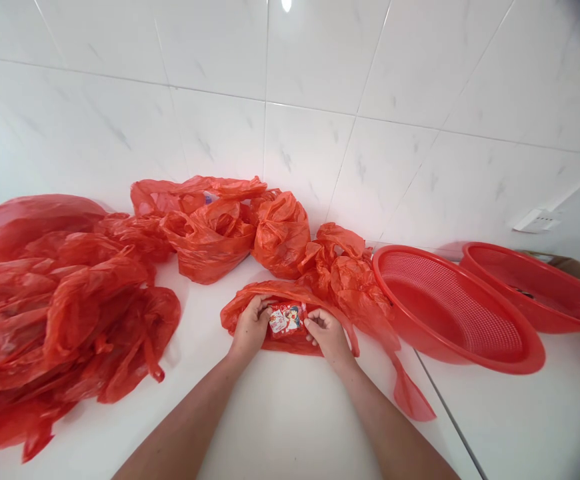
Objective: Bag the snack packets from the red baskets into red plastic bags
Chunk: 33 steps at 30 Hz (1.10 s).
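A small red packet (290, 319) with a printed cartoon figure and white lettering lies flat between my hands. My left hand (253, 325) pinches its left end, fingers on top. At the right end, my right hand (326, 333) grips the packet's edge between thumb and fingers. Beneath and around the packet spreads an opened red plastic bag (270, 288), resting on the white table (290, 407). Whatever else lies inside this bag is hidden by its folds and my hands.
Several filled red bags (215, 240) line the tiled wall (310, 133). A large heap of red bags (70, 307) covers the left side. On the right stand a red perforated basket (450, 307) and a second red basin (535, 287). A wall socket (537, 221) sits above them.
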### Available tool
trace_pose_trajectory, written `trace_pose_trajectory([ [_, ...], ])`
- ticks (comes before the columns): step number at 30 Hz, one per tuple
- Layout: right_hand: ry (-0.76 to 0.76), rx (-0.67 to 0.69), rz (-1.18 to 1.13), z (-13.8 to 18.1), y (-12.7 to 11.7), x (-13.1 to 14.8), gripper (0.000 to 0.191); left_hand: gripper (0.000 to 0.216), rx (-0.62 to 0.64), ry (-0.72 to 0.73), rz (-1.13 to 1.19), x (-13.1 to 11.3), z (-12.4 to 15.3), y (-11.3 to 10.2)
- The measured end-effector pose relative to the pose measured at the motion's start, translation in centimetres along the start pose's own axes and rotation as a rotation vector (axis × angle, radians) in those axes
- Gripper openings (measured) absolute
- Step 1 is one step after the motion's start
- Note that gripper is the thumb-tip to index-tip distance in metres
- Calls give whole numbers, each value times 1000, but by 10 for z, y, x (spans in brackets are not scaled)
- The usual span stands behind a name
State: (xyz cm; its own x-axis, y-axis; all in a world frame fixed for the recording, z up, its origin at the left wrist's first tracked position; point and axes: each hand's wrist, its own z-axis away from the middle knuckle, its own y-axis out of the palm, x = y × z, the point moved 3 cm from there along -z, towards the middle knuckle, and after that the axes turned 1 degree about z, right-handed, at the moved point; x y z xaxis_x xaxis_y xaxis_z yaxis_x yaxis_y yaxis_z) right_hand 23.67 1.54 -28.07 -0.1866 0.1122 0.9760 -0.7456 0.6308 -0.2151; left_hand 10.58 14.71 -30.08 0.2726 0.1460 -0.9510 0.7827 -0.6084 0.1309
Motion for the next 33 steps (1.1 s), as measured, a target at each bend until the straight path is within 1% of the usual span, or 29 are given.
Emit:
trace_pose_trajectory([
  [5,8,17,9,-1,0,-2,21,25,4,19,-3,-3,-1,0],
  [11,20,9,-21,-3,-1,-7,23,23,9,14,-4,-12,2,2],
  [18,26,3,-28,-5,-2,-9,27,24,-10,20,22,-7,0,2],
  [21,19,13,-39,-6,-2,-8,31,26,-7,-6,28,-7,1,2],
  [23,-7,52,-34,-5,-1,-5,33,28,20,-34,31,-8,3,4],
  [25,-33,92,-10,-3,0,-1,29,32,73,-52,53,-12,5,7],
  [27,-30,92,17,-1,0,3,24,36,105,-38,67,-16,8,8],
  [29,7,38,22,0,-3,4,23,34,65,14,14,-20,9,7],
  [33,112,-102,-53,-1,-8,0,26,20,-131,114,-232,-24,7,-4],
])
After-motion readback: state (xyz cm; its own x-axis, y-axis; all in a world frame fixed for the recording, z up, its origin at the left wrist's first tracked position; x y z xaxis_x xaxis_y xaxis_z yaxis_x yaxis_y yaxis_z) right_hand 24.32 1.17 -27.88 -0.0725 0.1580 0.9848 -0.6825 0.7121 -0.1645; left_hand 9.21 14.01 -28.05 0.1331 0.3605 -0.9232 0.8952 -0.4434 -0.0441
